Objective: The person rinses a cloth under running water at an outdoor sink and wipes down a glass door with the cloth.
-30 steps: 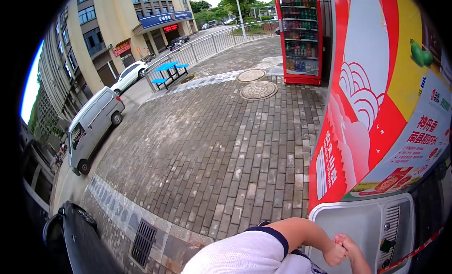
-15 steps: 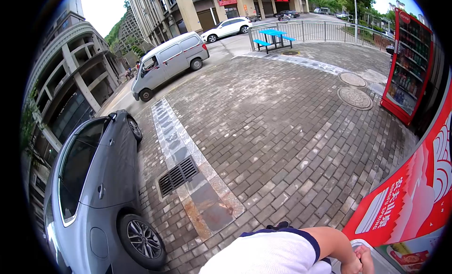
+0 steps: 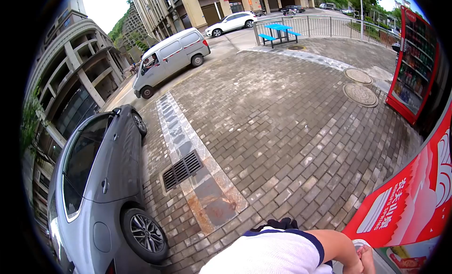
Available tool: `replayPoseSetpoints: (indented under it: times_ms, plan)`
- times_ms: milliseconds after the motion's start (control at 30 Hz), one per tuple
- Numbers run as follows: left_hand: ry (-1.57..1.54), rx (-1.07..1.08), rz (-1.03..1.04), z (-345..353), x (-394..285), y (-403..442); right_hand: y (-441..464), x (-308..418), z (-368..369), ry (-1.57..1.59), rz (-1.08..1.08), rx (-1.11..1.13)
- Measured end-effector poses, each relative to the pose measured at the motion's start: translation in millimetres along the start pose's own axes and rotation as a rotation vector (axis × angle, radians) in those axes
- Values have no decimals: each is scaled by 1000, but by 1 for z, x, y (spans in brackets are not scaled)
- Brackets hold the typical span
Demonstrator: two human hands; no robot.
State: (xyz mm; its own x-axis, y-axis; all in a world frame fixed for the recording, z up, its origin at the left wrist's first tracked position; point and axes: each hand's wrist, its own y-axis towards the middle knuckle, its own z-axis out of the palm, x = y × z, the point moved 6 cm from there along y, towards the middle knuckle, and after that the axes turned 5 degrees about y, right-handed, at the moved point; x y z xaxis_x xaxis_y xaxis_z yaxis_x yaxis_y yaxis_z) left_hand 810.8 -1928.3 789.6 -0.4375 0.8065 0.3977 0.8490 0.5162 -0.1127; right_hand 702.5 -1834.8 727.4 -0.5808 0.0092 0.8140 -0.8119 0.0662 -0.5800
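My left hand (image 3: 354, 266) is at the lower right edge, at the end of a bare forearm coming from a white sleeve with a navy cuff. It is closed, its fingers mostly hidden. Pressed against it is my right hand (image 3: 366, 258), with its fingers curled. Whatever the two hands hold, if anything, does not show. Just behind them is the pale rim (image 3: 359, 242) of a grey surface. A red printed panel (image 3: 400, 203) with white lettering stands right beside the hands.
A grey car (image 3: 101, 179) is parked on the left, near a drain grate (image 3: 182, 170). A silver van (image 3: 172, 59) and a white car (image 3: 230, 24) stand on the road. Farther back are a blue picnic table (image 3: 278, 28), a metal railing (image 3: 325, 26) and a red drinks fridge (image 3: 414, 66).
My view has shifted slightly, so the surroundings sit a little to the right. Dark shoes show more beyond the white shirt. Both hands stay together in nearly the same place.
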Motion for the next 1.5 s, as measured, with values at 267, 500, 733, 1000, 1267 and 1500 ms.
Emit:
replayPoseSetpoints:
  times_ms: [267, 500, 733, 1000, 1267, 1500]
  plan:
    - [54, 159, 65, 2, 31, 4, -29, -18, -32, 23, -78, -109]
    - [111, -8, 85, 57, 95, -27, 16, 68, -53, -84, -5, -231]
    - [78, 60, 127, 65, 134, -95, 72, 88, -61, 79, -17, -179]
    - [-387, -611, -516, 29, 184, -292, 110, 167, 2, 866, -100, -35]
    - [-718, -962, -1665, 59, 161, -501, 223, 287, 100, 739, -356, 101]
    - [-758, -1104, -2115, 59, 110, -615, 247, 372, 191, 167, -518, 254]
